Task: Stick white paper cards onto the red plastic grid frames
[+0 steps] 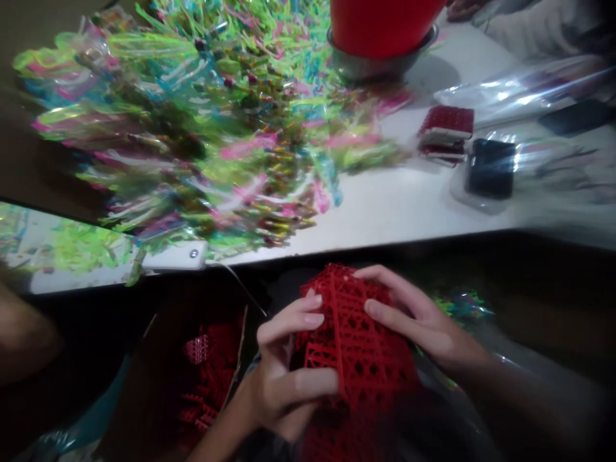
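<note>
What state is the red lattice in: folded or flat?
Bunched, not flat: the red plastic lattice bends between the left hand and right hand, sagging below them.

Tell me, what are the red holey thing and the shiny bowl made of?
The red lattice looks like molded plastic: smooth, slightly glossy, with even thin bars. The bowl looks like stainless steel, from its gray metallic sheen, though blur leaves that less certain.

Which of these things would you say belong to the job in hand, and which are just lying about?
Job in hand: the red plastic lattice, held by the left hand and right hand; the red lattice pieces nearby.
Lying about: the colourful plastic strands, red tub, steel bowl, white power bank.
</note>
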Demonstrator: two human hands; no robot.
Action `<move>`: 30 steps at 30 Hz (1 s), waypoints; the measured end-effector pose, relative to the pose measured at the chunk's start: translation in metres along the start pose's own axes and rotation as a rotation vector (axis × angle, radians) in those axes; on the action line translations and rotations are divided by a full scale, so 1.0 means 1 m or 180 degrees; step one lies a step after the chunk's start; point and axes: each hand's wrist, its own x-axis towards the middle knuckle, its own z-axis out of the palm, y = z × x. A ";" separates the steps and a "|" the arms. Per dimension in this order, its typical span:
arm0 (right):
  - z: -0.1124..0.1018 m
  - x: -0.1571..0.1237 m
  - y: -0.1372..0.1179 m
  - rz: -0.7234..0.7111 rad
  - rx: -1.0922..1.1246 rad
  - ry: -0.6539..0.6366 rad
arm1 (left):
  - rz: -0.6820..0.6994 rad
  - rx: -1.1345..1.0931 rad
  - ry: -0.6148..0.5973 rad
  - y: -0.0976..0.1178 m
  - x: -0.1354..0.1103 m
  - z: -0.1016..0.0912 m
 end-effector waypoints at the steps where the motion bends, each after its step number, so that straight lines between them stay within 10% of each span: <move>1: -0.001 0.002 -0.001 0.0074 0.0100 -0.0164 | 0.0189 -0.0065 -0.0022 -0.003 0.004 0.002; 4: -0.009 0.012 -0.003 0.0282 0.0259 -0.0049 | 0.0535 -0.0118 -0.0056 -0.018 0.012 0.001; 10: -0.074 0.075 0.010 -0.0574 -0.0974 0.2390 | -0.0786 0.0120 -0.0201 -0.045 -0.018 -0.014; 15: -0.106 0.114 0.044 -0.0835 -0.1966 0.3070 | -0.1229 0.0582 -0.0741 -0.036 -0.042 -0.007; 23: -0.052 -0.023 0.150 -0.0221 -0.1251 0.2921 | -0.1398 0.1023 0.0013 -0.049 -0.061 0.008; 30: -0.050 -0.076 0.154 0.0106 -0.1141 0.2275 | -0.2193 0.0577 0.0310 -0.048 -0.073 -0.007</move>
